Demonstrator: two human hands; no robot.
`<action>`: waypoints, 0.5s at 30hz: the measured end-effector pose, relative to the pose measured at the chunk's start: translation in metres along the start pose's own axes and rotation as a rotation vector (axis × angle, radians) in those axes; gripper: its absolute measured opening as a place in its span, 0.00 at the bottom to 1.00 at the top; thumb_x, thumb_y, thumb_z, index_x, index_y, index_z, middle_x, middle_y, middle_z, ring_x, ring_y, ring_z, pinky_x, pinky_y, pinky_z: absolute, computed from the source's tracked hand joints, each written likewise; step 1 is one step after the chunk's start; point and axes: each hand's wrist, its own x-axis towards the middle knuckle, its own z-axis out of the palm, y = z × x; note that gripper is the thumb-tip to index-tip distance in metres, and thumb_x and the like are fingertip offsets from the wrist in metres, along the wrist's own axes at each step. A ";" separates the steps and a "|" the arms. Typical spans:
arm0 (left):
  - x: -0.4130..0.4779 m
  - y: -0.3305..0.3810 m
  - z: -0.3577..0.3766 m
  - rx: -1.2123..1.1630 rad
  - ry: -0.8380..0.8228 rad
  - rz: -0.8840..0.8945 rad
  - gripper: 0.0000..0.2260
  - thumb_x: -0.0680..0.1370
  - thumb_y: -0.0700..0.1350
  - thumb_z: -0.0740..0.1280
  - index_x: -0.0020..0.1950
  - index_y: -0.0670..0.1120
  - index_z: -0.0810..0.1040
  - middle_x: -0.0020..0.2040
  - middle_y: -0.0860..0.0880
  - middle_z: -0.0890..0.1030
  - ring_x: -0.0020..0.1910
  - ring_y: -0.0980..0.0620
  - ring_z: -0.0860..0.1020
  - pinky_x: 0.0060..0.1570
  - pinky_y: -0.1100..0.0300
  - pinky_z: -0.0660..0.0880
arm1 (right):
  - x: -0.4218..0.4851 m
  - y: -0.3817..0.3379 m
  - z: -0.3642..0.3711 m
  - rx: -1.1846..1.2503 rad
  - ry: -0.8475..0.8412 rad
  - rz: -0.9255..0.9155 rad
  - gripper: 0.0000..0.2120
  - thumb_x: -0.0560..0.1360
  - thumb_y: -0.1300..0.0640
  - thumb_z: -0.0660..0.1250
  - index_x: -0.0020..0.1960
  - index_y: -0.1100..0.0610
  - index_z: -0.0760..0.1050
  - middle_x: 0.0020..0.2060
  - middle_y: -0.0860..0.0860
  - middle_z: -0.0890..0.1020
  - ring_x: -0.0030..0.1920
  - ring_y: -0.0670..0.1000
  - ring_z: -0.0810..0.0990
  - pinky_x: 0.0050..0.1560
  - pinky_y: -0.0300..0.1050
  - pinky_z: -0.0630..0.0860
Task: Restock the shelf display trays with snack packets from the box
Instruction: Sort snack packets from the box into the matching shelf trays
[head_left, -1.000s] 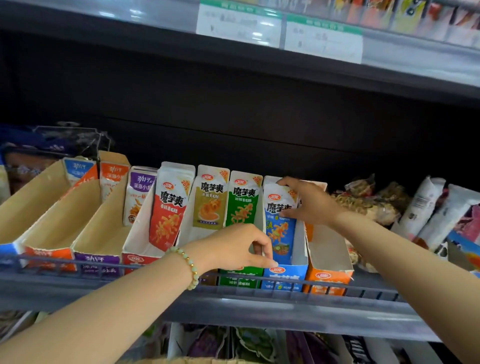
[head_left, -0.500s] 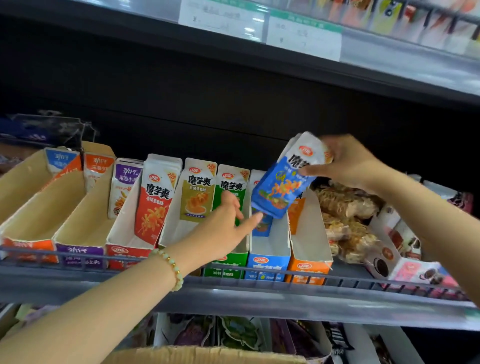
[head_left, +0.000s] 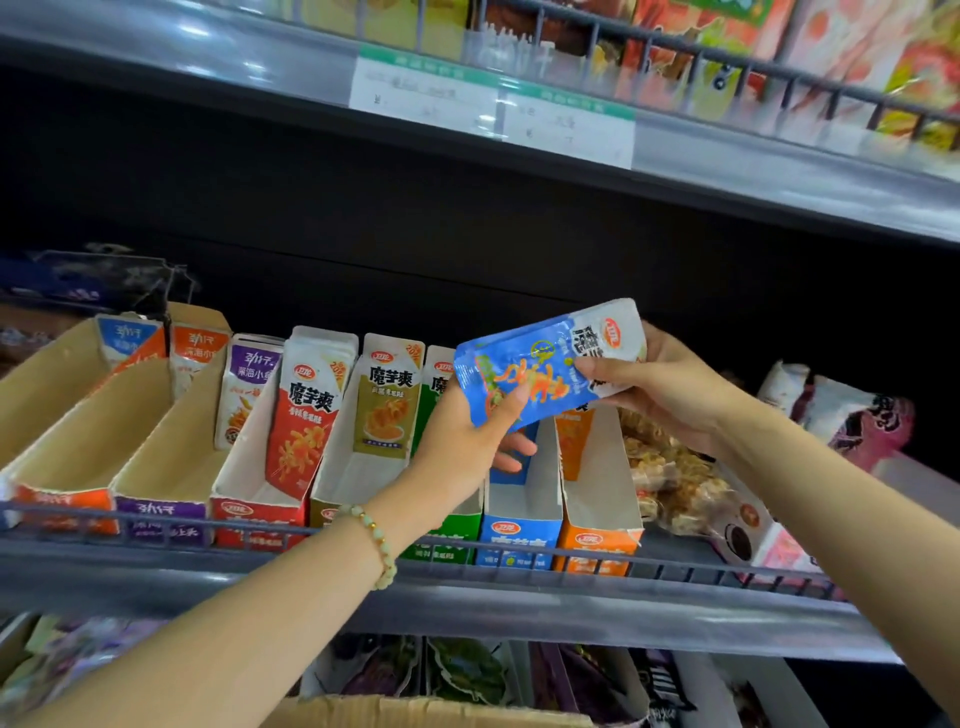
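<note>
The shelf (head_left: 519, 613) carried a row of display trays behind a wire rail (head_left: 156, 525), and most trays looked nearly empty, each with only a few packets standing at the back. The brown cardboard box (head_left: 415, 714) showed only its edge at the bottom of the view. The blue tray (head_left: 519, 525) stood between a green tray (head_left: 441, 540) and an orange tray (head_left: 597, 535). Above it both hands held the blue packet (head_left: 535, 364), tilted almost flat. The left hand (head_left: 467, 431) pinched the lower end of the packet, and the right hand (head_left: 670, 384) pinched its white top end. I judged the step to be the placing of this packet. The next move would ask to turn it upright and lower it into the blue tray, against the packet at the back.
</note>
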 end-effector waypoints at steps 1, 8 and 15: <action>0.002 -0.003 -0.003 0.085 -0.038 -0.029 0.09 0.80 0.48 0.62 0.59 0.49 0.72 0.48 0.49 0.80 0.35 0.59 0.79 0.33 0.65 0.77 | 0.001 0.000 -0.001 -0.038 0.040 -0.002 0.23 0.64 0.63 0.74 0.58 0.56 0.75 0.49 0.53 0.84 0.47 0.48 0.85 0.42 0.41 0.82; -0.006 -0.031 -0.034 1.091 -0.261 0.112 0.20 0.79 0.61 0.55 0.66 0.53 0.60 0.43 0.54 0.72 0.31 0.59 0.70 0.27 0.64 0.67 | 0.017 0.000 -0.011 -0.511 0.165 -0.096 0.17 0.66 0.68 0.77 0.51 0.57 0.76 0.42 0.49 0.82 0.36 0.40 0.83 0.35 0.34 0.79; -0.006 -0.041 -0.034 1.109 -0.516 0.087 0.16 0.79 0.61 0.57 0.44 0.50 0.73 0.37 0.51 0.75 0.33 0.56 0.69 0.31 0.63 0.64 | 0.060 0.036 0.029 -1.139 -0.092 -0.051 0.37 0.67 0.56 0.77 0.72 0.55 0.66 0.68 0.51 0.72 0.66 0.52 0.73 0.63 0.44 0.71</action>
